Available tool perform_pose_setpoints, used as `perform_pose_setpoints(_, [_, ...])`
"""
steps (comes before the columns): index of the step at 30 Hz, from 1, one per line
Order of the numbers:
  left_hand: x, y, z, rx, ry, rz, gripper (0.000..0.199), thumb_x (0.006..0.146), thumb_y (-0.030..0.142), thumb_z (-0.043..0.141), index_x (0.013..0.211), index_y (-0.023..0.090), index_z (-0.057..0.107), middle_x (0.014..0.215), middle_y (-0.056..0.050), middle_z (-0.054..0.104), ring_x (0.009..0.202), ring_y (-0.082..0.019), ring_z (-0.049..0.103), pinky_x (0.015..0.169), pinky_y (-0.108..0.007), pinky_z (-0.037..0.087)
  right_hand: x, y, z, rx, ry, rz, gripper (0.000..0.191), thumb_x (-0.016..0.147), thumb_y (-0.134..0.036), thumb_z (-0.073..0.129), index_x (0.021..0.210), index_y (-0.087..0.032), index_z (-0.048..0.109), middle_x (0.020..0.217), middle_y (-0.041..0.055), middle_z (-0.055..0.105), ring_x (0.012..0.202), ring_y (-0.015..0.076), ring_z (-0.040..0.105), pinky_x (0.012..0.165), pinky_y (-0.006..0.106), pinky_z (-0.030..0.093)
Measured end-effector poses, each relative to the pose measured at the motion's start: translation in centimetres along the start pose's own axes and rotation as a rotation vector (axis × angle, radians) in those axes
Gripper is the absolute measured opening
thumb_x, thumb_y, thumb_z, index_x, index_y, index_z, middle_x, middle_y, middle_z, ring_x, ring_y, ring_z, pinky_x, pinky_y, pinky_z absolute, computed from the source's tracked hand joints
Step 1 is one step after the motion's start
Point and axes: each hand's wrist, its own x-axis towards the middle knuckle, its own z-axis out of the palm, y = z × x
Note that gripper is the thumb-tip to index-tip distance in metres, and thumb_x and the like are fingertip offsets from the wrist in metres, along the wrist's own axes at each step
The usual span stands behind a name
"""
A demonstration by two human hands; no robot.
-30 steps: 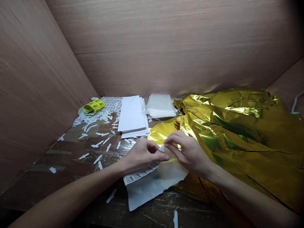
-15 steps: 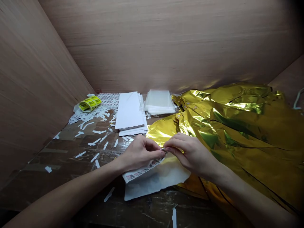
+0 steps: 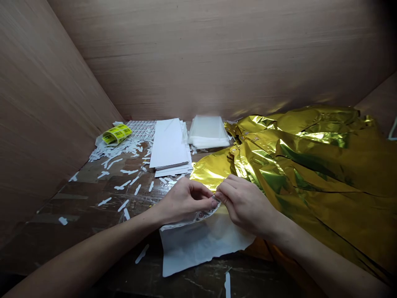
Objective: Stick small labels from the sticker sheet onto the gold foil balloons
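A white sticker sheet (image 3: 201, 244) with red and black print along its upper edge hangs between my hands, its pale side facing me. My left hand (image 3: 181, 200) pinches the top edge between thumb and fingers. Close beside it, my right hand (image 3: 249, 203) is closed on the same edge, knuckles upward, its fingertips largely hidden. The printed strip (image 3: 206, 214) curls up between the two thumbs. Whether a single sticker is coming away there I cannot make out. Under and behind my right hand lies shiny gold foil (image 3: 313, 165).
White cards (image 3: 169, 145) lie stacked at the back middle, beside a pile of clear plastic sleeves (image 3: 208, 130). Further left are a rolled sheet of yellow labels (image 3: 117, 134) and a printed sticker sheet (image 3: 142, 129). Small white paper offcuts (image 3: 123, 205) litter the dark table. Wooden walls (image 3: 211, 54) enclose it.
My right fingers have curled in more tightly at the sheet's edge. The printed strip has tilted away and curls more, and the sheet's lower edge hangs slightly lower.
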Motion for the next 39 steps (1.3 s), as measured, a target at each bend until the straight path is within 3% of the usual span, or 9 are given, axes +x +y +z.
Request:
perform_pose_setpoints(6, [0.1, -0.2, 0.0, -0.01, 0.034, 0.017, 0.024, 0.084, 0.033, 0.073, 0.079, 0.01, 0.075, 0.071, -0.005, 0.069, 0.062, -0.01, 0.056, 0.057, -0.021, 0.042, 0.0, -0.1, -0.2, -0.022, -0.032, 0.0, 0.031, 0.102, -0.025, 0.043, 0.075, -0.017, 0.055, 0.074, 0.0038, 0.055, 0.074, 0.017, 0.045, 0.068, 0.031, 0.028])
perform_pose_setpoints(10, [-0.1, -0.2, -0.2, 0.072, 0.048, 0.06, 0.022, 0.087, 0.032, 0.071, 0.082, 0.01, 0.076, 0.071, -0.005, 0.07, 0.063, -0.012, 0.059, 0.059, -0.022, 0.045, 0.0, -0.5, -0.6, -0.037, -0.122, 0.106, 0.033, 0.102, -0.028, 0.041, 0.074, -0.018, 0.055, 0.074, 0.0037, 0.057, 0.072, 0.0166, 0.047, 0.066, 0.031, 0.027])
perform_pose_setpoints(13, [-0.4, 0.7, -1.7, 0.162, 0.046, 0.192, 0.021, 0.091, 0.031, 0.067, 0.087, 0.012, 0.075, 0.084, -0.008, 0.074, 0.077, -0.015, 0.065, 0.074, -0.025, 0.051, 0.1, -0.8, -0.9, -0.067, -0.253, 0.243, 0.035, 0.103, -0.031, 0.039, 0.074, -0.019, 0.053, 0.071, 0.0031, 0.059, 0.065, 0.0153, 0.048, 0.063, 0.032, 0.024])
perform_pose_setpoints(16, [-0.6, 2.4, -4.2, 0.301, 0.06, 0.332, 0.019, 0.094, 0.029, 0.062, 0.092, 0.013, 0.072, 0.102, -0.009, 0.074, 0.093, -0.017, 0.066, 0.086, -0.028, 0.05, 0.0, -1.1, -1.0, -0.083, -0.339, 0.266, 0.035, 0.103, -0.031, 0.038, 0.075, -0.019, 0.054, 0.072, 0.0033, 0.063, 0.064, 0.0151, 0.051, 0.061, 0.032, 0.022])
perform_pose_setpoints(20, [0.2, 4.7, -6.3, 0.712, -0.076, 0.236, 0.017, 0.094, 0.022, 0.058, 0.091, 0.015, 0.072, 0.081, -0.004, 0.071, 0.074, -0.013, 0.061, 0.07, -0.024, 0.045, -0.2, -1.3, -0.9, -0.107, -0.363, 0.218, 0.035, 0.103, -0.03, 0.038, 0.073, -0.019, 0.054, 0.076, 0.005, 0.066, 0.069, 0.017, 0.056, 0.062, 0.032, 0.023])
perform_pose_setpoints(24, [2.2, 5.2, -6.3, 0.931, -0.217, 0.2, 0.016, 0.088, 0.012, 0.059, 0.089, 0.015, 0.074, 0.081, -0.004, 0.074, 0.07, -0.013, 0.063, 0.065, -0.023, 0.041, -0.3, -1.3, -0.7, -0.109, -0.374, 0.205, 0.034, 0.103, -0.029, 0.038, 0.075, -0.019, 0.055, 0.077, 0.005, 0.065, 0.071, 0.018, 0.057, 0.063, 0.032, 0.024])
perform_pose_setpoints(32, [3.9, 3.5, -6.1, 0.952, -0.35, 0.102, 0.016, 0.088, 0.015, 0.06, 0.091, 0.015, 0.076, 0.08, -0.005, 0.076, 0.068, -0.013, 0.065, 0.062, -0.022, 0.041, -0.2, -1.3, -0.7, -0.119, -0.399, 0.189, 0.032, 0.102, -0.027, 0.039, 0.077, -0.02, 0.056, 0.079, 0.0047, 0.065, 0.073, 0.0196, 0.055, 0.065, 0.033, 0.027])
perform_pose_setpoints(39, [4.4, 3.6, -6.5, 0.86, -0.442, 0.136, 0.017, 0.087, 0.011, 0.06, 0.091, 0.016, 0.076, 0.082, -0.005, 0.077, 0.069, -0.013, 0.067, 0.063, -0.02, 0.043, 0.1, -1.1, -0.5, -0.111, -0.43, 0.191, 0.031, 0.102, -0.026, 0.039, 0.078, -0.019, 0.058, 0.083, 0.0059, 0.066, 0.076, 0.0204, 0.058, 0.068, 0.033, 0.031])
